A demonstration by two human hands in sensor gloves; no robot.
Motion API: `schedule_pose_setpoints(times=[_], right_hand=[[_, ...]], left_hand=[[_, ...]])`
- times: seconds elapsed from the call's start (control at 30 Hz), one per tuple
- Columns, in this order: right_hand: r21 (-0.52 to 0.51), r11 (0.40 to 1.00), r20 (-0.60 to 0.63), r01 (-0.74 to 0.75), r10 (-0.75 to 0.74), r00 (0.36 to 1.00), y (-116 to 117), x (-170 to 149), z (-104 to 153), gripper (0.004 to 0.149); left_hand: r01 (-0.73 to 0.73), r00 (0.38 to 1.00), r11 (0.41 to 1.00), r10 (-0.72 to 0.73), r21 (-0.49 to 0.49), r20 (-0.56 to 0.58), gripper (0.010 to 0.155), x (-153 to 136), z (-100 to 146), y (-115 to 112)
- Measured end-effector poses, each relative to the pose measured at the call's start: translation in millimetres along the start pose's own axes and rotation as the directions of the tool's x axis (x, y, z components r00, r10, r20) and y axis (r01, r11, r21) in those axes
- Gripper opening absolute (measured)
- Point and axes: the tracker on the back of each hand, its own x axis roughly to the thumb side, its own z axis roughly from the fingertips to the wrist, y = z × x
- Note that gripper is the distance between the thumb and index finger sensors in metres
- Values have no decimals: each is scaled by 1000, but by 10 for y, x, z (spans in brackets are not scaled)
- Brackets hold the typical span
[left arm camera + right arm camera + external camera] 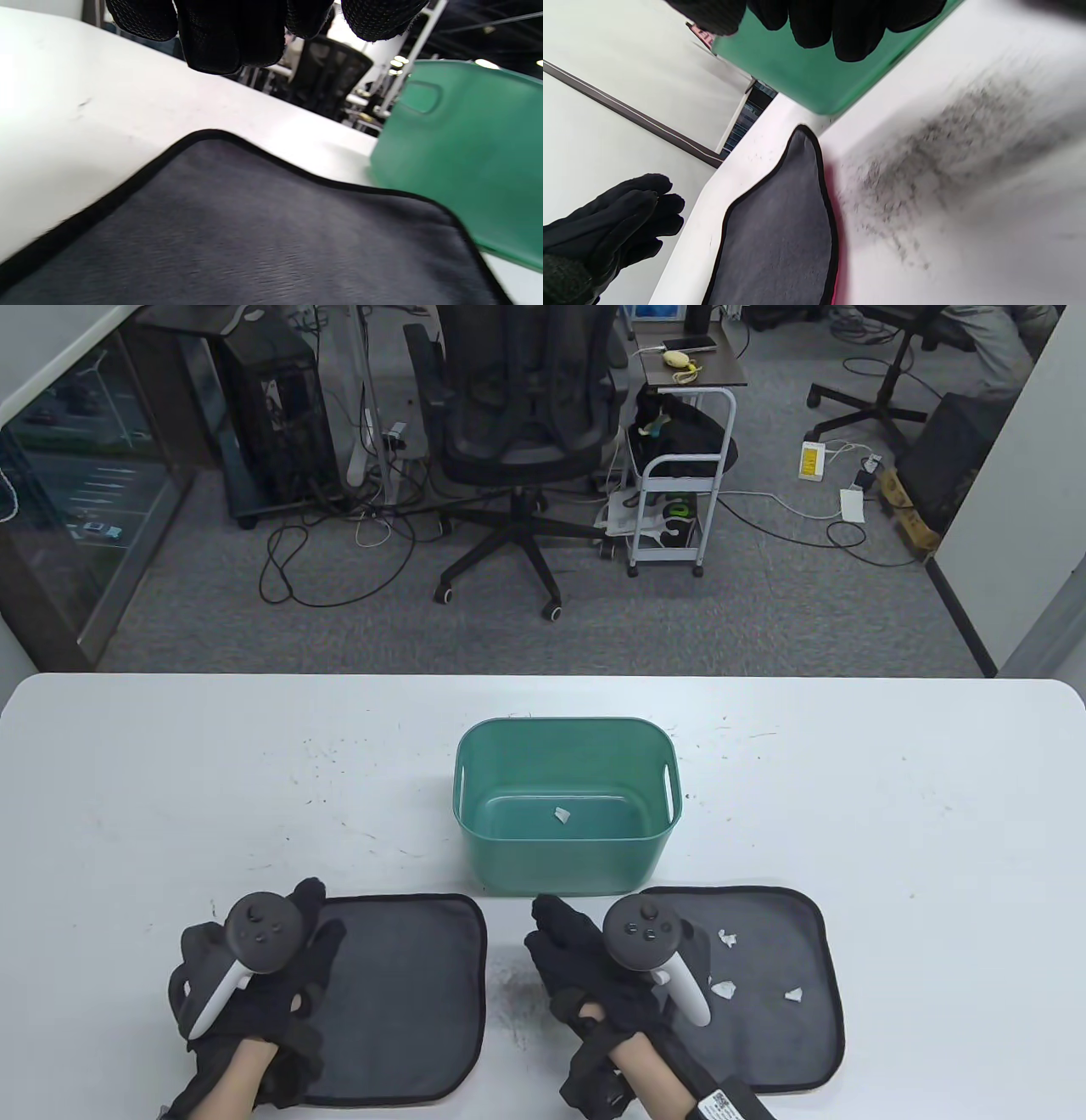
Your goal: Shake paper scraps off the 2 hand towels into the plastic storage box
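Note:
A green plastic storage box (564,806) stands mid-table with one white paper scrap (562,815) on its floor. Two dark grey hand towels with black edging lie flat in front of it. The left towel (399,993) shows no scraps. The right towel (764,984) carries three white scraps (722,988). My left hand (310,903) hovers over the left towel's left edge, fingers relaxed and holding nothing; its fingers (237,34) hang above the towel (254,237). My right hand (550,914) sits between the towels, fingers straight, empty, pointing at the box (806,72).
A dark dusty smudge (946,161) marks the white table (891,814) between the towels. Beyond the table's far edge stand an office chair (517,432) and a small white cart (679,483), with cables on the floor.

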Motion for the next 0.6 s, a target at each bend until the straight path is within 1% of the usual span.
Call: schedule_pose_setpoints(times=[0.13, 0.27, 0.43, 0.6], right_hand=[[-64, 997, 5, -33, 34, 999, -245, -92, 128, 57], [-119, 990, -14, -75, 74, 997, -471, -242, 233, 57], [-185, 979, -49, -85, 77, 996, -809, -458, 377, 57], [-246, 968, -85, -49, 28, 996, -1147, -730, 524, 57]], left_hand=[[-10, 998, 1000, 10, -8, 64, 66, 294, 38, 3], [18, 992, 1000, -18, -1, 123, 66, 582, 55, -32], [28, 979, 999, -24, -18, 203, 67, 981, 78, -137], [50, 965, 998, -38, -40, 260, 67, 1354, 59, -301]])
